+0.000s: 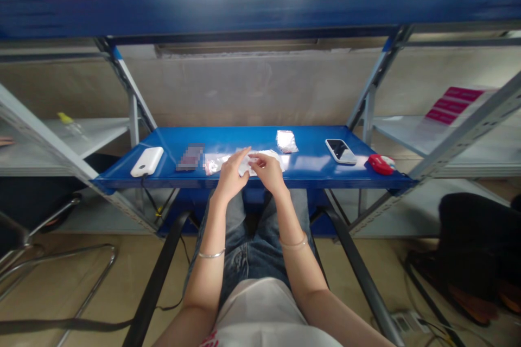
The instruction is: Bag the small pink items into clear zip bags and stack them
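A white sheet (245,165) lay on the blue surface (244,133) under the left hand (231,176), loosely spread, and the right hand (269,174), curled, its grip impossible to tell; light, even steadying seemed wisest.

Blue table (240,135), white device (147,161), white material (246,165), silvery packet (286,141), phone (341,151), red object (381,164)

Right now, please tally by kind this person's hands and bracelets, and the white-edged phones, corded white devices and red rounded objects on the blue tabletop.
Bare left hand, bare right hand: 2
Thin silver bracelet, pale bracelet: 2
Black-screened, white-edged phone: 1
Corded white rectangular device: 1
Red rounded object: 1
Total: 7
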A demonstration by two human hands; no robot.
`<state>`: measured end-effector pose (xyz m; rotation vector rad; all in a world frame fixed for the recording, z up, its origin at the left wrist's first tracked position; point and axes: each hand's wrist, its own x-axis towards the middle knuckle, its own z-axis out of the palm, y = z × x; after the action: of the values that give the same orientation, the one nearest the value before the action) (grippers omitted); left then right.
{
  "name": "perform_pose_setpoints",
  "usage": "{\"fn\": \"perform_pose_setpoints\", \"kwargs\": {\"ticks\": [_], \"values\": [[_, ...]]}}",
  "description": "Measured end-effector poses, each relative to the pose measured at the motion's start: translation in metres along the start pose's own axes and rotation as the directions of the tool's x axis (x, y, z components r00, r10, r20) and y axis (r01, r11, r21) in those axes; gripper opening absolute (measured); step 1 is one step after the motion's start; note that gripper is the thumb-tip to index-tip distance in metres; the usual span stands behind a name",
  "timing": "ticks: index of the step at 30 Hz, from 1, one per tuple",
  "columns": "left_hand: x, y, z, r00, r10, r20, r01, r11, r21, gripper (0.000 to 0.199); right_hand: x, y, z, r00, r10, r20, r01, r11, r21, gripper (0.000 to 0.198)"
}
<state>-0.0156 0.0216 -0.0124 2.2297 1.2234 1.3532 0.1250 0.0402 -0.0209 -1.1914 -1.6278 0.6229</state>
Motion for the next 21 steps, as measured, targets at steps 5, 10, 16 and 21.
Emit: {"fn": "perform_pose_setpoints", "kwargs": {"ticks": [5, 10, 16, 21], "values": [[-0.003, -0.009, 0.002, 0.994, -0.035, 0.1, 0.025, 0.995, 0.095, 0.075, 0.003, 0.01, 0.002, 0.985, -0.084, 0.148, 0.079, 0.996, 0.038, 0.039], [-0.002, -0.004, 0.001, 0.996, -0.027, 0.083, 0.015, 0.99, 0.137, 0.068, 0.002, 0.011, -0.001, 0.976, -0.145, 0.162, 0.134, 0.988, 0.073, 0.041], [-0.001, 0.002, -0.003, 0.998, 0.008, 0.066, -0.014, 0.996, 0.089, 0.065, 0.001, 0.011, -0.01, 0.973, -0.163, 0.162, 0.135, 0.976, 0.168, 0.035], [-0.002, 0.0, -0.002, 1.0, -0.01, 0.007, 0.01, 0.997, 0.078, 0.058, 0.005, 0.015, -0.007, 0.988, -0.12, 0.099, 0.094, 0.969, 0.23, 0.021]]}}
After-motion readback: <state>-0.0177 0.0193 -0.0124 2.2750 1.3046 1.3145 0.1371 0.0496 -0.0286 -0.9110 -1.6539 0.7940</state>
